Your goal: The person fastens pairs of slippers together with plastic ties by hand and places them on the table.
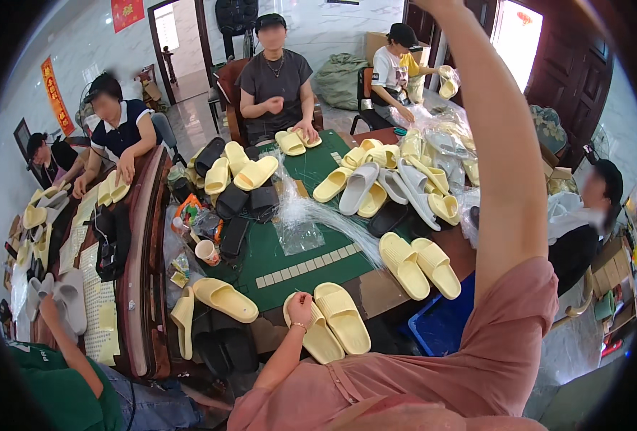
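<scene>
My left hand (300, 309) is closed in a pinch above the strap of a pale yellow slipper (322, 341) at the table's near edge. Whatever sits between the fingertips is too small to make out. Close against that slipper on the right lies its matching yellow slipper (343, 316). My right arm (509, 158) is raised high across the right side, and its hand is cut off by the top edge. A bundle of thin clear plastic strands (333, 219) fans out over the green mat (275, 244), beyond my left hand.
Another yellow pair (419, 266) lies to the right, above a blue crate (440, 316). Yellow and grey slippers (397, 179) crowd the far right. Loose yellow slippers (225, 298), a paper cup (207, 251) and black slippers (233, 237) stand left. Several co-workers handle slippers around the tables.
</scene>
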Demonstrator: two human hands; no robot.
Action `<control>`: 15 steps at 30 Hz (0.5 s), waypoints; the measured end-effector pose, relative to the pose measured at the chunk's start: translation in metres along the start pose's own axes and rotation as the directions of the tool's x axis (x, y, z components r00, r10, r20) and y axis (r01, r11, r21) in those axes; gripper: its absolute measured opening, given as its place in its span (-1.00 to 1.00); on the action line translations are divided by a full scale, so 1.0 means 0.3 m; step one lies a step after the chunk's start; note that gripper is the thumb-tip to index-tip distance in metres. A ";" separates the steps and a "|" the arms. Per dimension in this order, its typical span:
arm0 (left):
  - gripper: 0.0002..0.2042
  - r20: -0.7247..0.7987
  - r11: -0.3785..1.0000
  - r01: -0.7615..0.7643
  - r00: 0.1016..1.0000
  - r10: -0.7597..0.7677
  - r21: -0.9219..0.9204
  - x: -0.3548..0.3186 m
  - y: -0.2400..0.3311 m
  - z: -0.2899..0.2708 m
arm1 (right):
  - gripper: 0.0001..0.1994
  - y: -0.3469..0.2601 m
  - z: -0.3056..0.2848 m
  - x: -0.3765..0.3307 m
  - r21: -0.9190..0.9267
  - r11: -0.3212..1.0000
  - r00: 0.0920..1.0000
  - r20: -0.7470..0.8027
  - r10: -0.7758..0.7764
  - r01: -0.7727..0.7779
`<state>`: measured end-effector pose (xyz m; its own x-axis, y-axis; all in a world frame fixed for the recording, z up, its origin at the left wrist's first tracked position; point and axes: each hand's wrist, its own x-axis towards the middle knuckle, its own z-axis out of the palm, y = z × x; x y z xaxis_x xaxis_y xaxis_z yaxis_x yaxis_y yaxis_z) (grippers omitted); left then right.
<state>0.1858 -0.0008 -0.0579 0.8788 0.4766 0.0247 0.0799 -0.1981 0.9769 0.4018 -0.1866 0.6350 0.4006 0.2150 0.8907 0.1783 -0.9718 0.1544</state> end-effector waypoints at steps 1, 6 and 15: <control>-0.88 -0.011 1.000 0.026 1.000 -0.026 0.002 -0.007 0.009 -0.010 | -0.24 0.009 -0.019 -0.019 -0.015 0.999 0.999 -0.015 0.047 -0.048; -0.88 0.008 1.000 0.019 1.000 -0.018 -0.025 0.001 0.011 0.008 | -0.27 0.391 0.100 0.018 -0.042 0.947 0.927 -0.222 0.303 -0.319; -0.88 -0.027 1.000 -0.002 1.000 0.002 -0.008 0.000 0.005 -0.007 | -0.34 0.477 0.145 -0.090 0.068 0.765 0.767 0.116 0.631 -0.640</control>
<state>0.1849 0.0008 -0.0561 0.8657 0.4995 0.0325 0.0743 -0.1925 0.9785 0.4555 -0.3273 0.6144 0.5239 -0.4374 0.7309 -0.0587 -0.8746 -0.4813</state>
